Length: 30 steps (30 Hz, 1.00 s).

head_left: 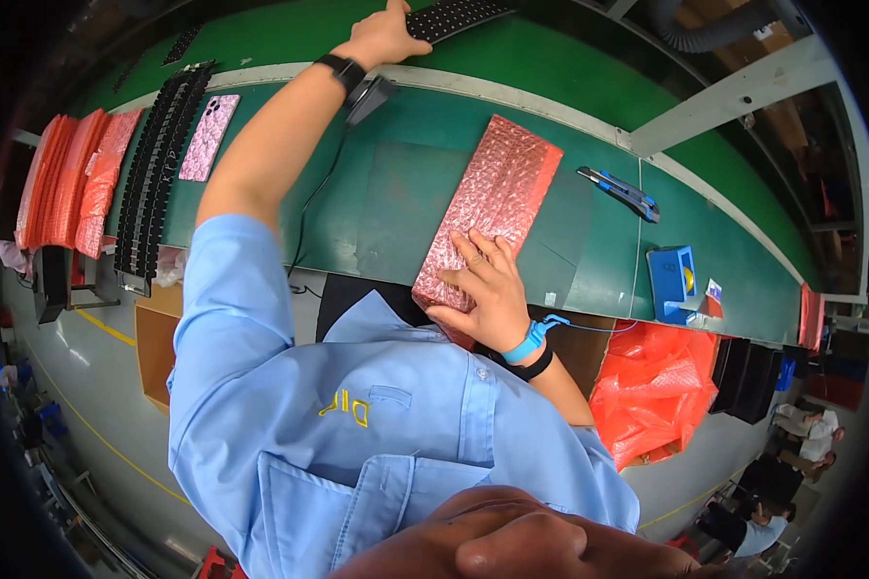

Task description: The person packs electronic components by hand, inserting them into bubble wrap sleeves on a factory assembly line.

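Note:
My left hand (pixel 381 37) reaches far over the bench to the green belt beyond it. Its fingers and thumb close on the near end of a black panel dotted with light spots (pixel 459 17); part of the panel is out of view at the top edge. My right hand (pixel 488 294) lies with fingers spread on the lower part of a pink-red bubble-wrap bag (pixel 502 179). That bag rests slanted on the green bench mat (pixel 406 179), its lower end near my shirt. What is inside the bag cannot be made out.
On the left are red bubble-wrap bags (pixel 77 183), long black slotted strips (pixel 159 174) and a pink-patterned phone (pixel 210 137). A corded black device (pixel 370 100) lies near my left wrist. Rightward are a utility knife (pixel 620 193), a blue holder (pixel 666 285) and red bubble wrap (pixel 652 391) below.

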Each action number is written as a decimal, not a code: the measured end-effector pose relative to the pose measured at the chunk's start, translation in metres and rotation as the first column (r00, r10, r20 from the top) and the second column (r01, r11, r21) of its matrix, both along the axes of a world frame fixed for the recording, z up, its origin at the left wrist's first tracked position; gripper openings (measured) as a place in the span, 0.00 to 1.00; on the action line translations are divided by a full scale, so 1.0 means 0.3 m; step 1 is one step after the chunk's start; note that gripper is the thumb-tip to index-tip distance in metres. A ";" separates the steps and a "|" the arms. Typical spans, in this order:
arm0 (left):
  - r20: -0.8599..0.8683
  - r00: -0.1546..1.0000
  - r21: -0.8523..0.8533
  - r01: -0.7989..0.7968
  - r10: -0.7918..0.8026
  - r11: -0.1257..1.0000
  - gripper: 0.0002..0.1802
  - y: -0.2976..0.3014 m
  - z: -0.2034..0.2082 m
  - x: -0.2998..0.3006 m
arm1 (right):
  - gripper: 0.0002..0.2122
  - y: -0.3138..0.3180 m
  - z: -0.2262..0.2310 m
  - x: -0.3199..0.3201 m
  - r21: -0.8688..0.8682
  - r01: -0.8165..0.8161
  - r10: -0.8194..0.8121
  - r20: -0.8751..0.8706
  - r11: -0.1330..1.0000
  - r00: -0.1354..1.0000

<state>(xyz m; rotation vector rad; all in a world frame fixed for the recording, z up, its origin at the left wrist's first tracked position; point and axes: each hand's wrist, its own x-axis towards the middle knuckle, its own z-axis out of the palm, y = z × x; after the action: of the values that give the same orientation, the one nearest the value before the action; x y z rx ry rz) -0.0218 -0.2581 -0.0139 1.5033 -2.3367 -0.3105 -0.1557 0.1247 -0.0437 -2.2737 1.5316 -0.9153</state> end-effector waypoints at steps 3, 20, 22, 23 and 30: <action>-0.170 0.967 -0.121 0.170 -0.189 0.978 0.42 0.236 0.068 0.076 | 0.19 -0.002 0.010 -0.025 0.100 -0.019 0.017 0.022 0.995 1.000; -0.447 0.788 -0.452 0.210 -0.423 0.867 0.32 1.143 -0.084 0.305 | 0.19 -0.026 0.096 -0.054 0.365 -0.081 -0.207 0.682 0.928 0.702; -0.444 0.792 -0.520 0.154 -0.419 0.841 0.27 1.165 -0.126 0.312 | 0.19 -0.030 0.081 -0.066 0.394 -0.086 -0.221 0.669 0.915 0.710; -0.401 0.752 -0.502 0.298 -0.524 0.812 0.23 1.173 -0.165 0.316 | 0.19 -0.034 0.070 -0.076 0.421 -0.089 -0.237 0.659 0.903 0.714; -0.313 0.687 -0.416 0.521 -0.656 0.745 0.11 1.185 -0.205 0.284 | 0.19 -0.034 0.045 -0.067 0.407 -0.057 -0.264 0.688 0.912 0.676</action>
<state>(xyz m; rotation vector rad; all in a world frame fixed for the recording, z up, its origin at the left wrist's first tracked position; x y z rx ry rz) 0.0635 0.0973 -0.0753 0.4141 -2.2811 -0.3881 -0.1759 0.1145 -0.0303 -1.2696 1.2995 -1.2120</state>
